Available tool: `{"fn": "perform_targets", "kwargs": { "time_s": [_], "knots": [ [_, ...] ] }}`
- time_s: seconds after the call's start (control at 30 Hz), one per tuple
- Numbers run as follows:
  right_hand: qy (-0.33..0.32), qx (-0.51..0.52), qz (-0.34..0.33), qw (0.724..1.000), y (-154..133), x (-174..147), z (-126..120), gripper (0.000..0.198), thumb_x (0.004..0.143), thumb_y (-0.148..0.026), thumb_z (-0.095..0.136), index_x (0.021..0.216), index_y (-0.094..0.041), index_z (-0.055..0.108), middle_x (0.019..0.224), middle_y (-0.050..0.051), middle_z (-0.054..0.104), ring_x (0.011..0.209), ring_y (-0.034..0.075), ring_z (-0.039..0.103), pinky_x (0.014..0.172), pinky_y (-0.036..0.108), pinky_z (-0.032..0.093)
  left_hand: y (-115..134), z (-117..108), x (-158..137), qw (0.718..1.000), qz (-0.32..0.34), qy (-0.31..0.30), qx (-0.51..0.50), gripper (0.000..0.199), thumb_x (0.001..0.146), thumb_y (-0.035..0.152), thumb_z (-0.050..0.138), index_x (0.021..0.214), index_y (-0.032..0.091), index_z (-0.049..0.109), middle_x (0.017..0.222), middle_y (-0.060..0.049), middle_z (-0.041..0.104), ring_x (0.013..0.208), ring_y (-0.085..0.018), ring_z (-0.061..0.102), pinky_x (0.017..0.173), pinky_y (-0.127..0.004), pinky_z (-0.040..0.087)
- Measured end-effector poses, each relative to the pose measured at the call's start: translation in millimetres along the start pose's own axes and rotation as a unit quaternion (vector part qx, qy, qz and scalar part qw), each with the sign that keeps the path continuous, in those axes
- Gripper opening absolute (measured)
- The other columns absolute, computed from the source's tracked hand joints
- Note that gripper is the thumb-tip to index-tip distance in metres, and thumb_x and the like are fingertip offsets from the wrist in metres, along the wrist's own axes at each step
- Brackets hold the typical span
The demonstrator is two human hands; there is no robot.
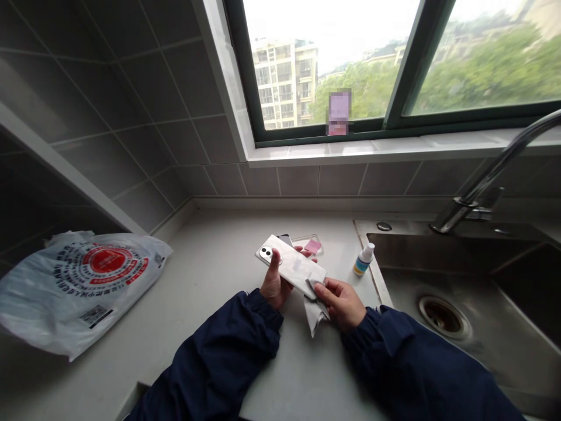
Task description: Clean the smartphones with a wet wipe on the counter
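A white smartphone (294,264) is gripped in my left hand (275,283), its camera side turned up and the thumb beside the lenses. Fingers of that hand show past the phone's far edge. My right hand (344,301) pinches a grey cloth (314,316) against the phone's lower right end, and a corner of the cloth hangs down. Behind the phone, a clear phone case (322,238) with a pink patch lies on the counter, partly hidden. Another dark flat item (284,239) just shows past the phone's upper edge; I cannot tell what it is.
A small spray bottle (364,259) with a white cap stands by the sink's left edge. The steel sink (407,280) and its faucet (464,202) are on the right. A printed white plastic bag (83,286) lies at the left on the pale counter (210,251), below the window.
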State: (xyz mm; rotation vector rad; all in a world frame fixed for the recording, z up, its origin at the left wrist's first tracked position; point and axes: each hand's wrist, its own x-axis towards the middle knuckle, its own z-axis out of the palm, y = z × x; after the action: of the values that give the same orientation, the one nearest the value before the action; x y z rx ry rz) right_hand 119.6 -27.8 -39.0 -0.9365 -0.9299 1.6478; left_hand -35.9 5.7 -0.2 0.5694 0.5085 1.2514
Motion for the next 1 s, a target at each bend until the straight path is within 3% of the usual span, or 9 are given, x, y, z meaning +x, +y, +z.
{"fn": "perform_targets", "kwargs": {
  "time_s": [0.13,0.33,0.47,0.63,0.8,1.0],
  "knots": [
    [0.005,0.001,-0.01,1.0,2,0,-1,0.038,0.07,-0.046,0.083,0.066,-0.016,0.059,0.049,-0.006,0.049,0.041,0.005,0.035,0.039,0.019,0.025,5,3,0,0.999,0.001,0.043,-0.02,0.073,0.079,0.076,0.051,0.108,0.011,0.065,0.1,-0.017,0.071,0.097,-0.035,0.069,0.093,-0.054,0.049],
    [0.017,0.026,-0.056,0.998,-3,5,-10,0.029,0.068,-0.035,0.079,0.084,-0.017,0.062,0.064,0.0,0.061,0.049,0.012,0.051,0.045,0.024,0.041,14,4,1,0.995,0.008,0.084,-0.044,0.077,0.073,0.081,0.053,0.104,0.012,0.066,0.089,-0.013,0.071,0.083,-0.031,0.07,0.086,-0.049,0.052],
    [0.01,0.039,-0.098,0.994,-4,6,-10,0.028,0.06,-0.026,0.077,0.069,-0.02,0.051,0.066,0.0,0.061,0.051,0.013,0.053,0.046,0.026,0.045,13,5,1,0.996,0.008,0.072,-0.043,0.077,0.073,0.081,0.052,0.103,0.012,0.066,0.09,-0.013,0.07,0.083,-0.032,0.07,0.087,-0.051,0.05],
    [-0.007,0.05,-0.122,0.991,-5,6,-7,0.034,0.055,-0.02,0.074,0.059,-0.023,0.041,0.05,-0.006,0.047,0.043,0.011,0.045,0.039,0.023,0.038,12,9,-4,0.998,-0.015,0.041,-0.039,0.079,0.074,0.082,0.049,0.103,0.011,0.067,0.09,-0.014,0.07,0.082,-0.033,0.069,0.083,-0.05,0.05],
    [-0.036,0.042,-0.106,0.993,-12,0,-11,0.025,0.056,-0.017,0.065,0.053,-0.023,0.041,0.041,-0.008,0.039,0.034,0.008,0.034,0.032,0.02,0.027,11,11,-6,0.999,-0.022,0.026,-0.027,0.082,0.074,0.084,0.046,0.103,0.009,0.066,0.088,-0.015,0.07,0.079,-0.033,0.069,0.08,-0.049,0.051],
    [-0.018,0.011,-0.105,0.994,-21,-8,-8,0.019,0.051,-0.017,0.059,0.05,-0.023,0.04,0.037,-0.008,0.037,0.03,0.006,0.028,0.03,0.018,0.019,8,12,-7,0.999,-0.047,-0.001,-0.027,0.087,0.073,0.086,0.041,0.102,0.008,0.066,0.086,-0.015,0.069,0.079,-0.034,0.069,0.079,-0.049,0.05]
  ]
}}
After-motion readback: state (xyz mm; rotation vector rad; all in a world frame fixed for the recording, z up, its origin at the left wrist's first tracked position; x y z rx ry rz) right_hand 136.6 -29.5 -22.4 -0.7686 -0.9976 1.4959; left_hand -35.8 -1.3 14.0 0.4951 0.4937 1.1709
